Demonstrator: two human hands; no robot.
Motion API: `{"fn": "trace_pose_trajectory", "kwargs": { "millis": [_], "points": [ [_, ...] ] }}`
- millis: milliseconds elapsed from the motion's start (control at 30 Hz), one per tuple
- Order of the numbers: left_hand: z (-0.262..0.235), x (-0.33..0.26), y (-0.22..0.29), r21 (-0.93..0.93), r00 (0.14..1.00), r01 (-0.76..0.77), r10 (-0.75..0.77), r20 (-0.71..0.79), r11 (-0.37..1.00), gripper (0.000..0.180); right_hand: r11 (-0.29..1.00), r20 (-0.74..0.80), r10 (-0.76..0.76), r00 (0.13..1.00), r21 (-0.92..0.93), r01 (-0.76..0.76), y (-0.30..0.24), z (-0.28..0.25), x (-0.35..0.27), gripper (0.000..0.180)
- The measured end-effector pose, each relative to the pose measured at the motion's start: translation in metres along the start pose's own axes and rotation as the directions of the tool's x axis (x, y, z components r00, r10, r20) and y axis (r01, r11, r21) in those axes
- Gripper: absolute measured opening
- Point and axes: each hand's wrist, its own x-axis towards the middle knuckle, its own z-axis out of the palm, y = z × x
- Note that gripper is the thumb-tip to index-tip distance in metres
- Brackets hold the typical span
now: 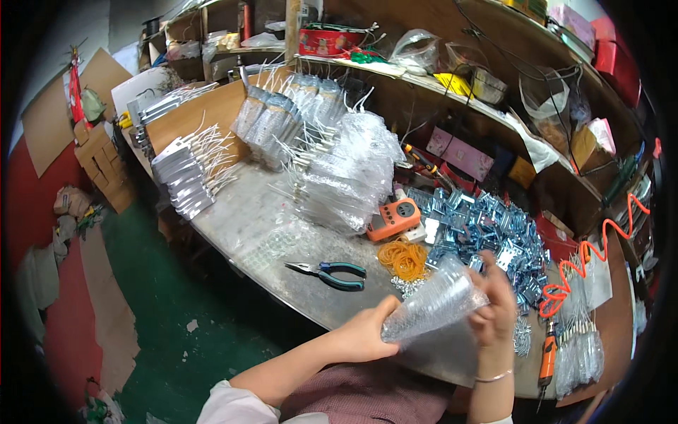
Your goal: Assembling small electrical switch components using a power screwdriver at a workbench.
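Note:
A clear bubble-wrap bundle [432, 300] is held slantwise over the near edge of the metal-topped bench. My left hand [364, 328] is closed round its lower left end, thumb on top. At its upper right end, my right hand [494, 300] has bent fingers against the loose film, slightly smeared by motion. What lies inside the wrap, if anything, cannot be made out. Left of it, pliers [328, 273] with dark and teal handles lie on the bench. Orange rubber bands [404, 261] and a heap of small screws [408, 285] are just beyond the bundle.
Bluish metal brackets [487, 230] are heaped at the right. An orange meter [394, 218] stands behind the rubber bands. Bubble-wrapped parts [353, 166] are piled at the back, with bare metal parts with white wires [187, 177] farther left. An orange screwdriver [547, 357] hangs from a coiled cord [607, 237].

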Motion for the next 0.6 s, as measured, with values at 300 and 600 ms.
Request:
{"fn": "trace_pose_trajectory", "kwargs": {
  "millis": [300, 600],
  "points": [
    [-0.023, 0.031, 0.035, -0.045, 0.876, -0.227, 0.184, -0.447, 0.973, 0.06, 0.19, 0.131, 0.062, 0.989, -0.975, 0.118, 0.014, 0.04, -0.048, 0.018],
    [-0.025, -0.008, 0.036, -0.51, 0.976, -0.214, 0.199, -0.084, 0.833, 0.058, 0.986, 0.408, -0.144, 0.902, -0.024, 0.168, 0.022, -0.02, -0.011, 0.102]
  ]
}}
